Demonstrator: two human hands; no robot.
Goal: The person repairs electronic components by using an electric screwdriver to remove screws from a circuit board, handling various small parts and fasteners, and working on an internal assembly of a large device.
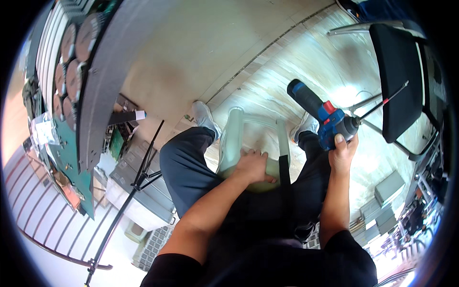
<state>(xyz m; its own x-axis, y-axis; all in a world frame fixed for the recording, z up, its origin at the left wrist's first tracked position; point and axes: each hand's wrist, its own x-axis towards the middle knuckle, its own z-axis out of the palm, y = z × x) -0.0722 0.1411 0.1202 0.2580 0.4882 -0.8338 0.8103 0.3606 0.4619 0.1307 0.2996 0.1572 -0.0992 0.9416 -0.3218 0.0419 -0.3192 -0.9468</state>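
My right hand (345, 149) is closed around the head end of a blue and black cordless drill (330, 119). Its dark handle points up and left, away from my palm. A long thin bit (385, 101) with a red band sticks out of the chuck toward the right. Between my legs stands a pale green plastic stool (233, 138). On its front part lies my left hand (253, 166), with the fingers curled over the edge. A black strap (284, 170) hangs down beside that hand.
At the left rises a grey bench (112, 57) carrying green circuit boards and round brown parts. Below it are a black tripod stand (138, 182) and grey metal boxes (131, 170). A black chair (397, 81) stands at the right, with grey boxes (389, 186) on the floor nearer me.
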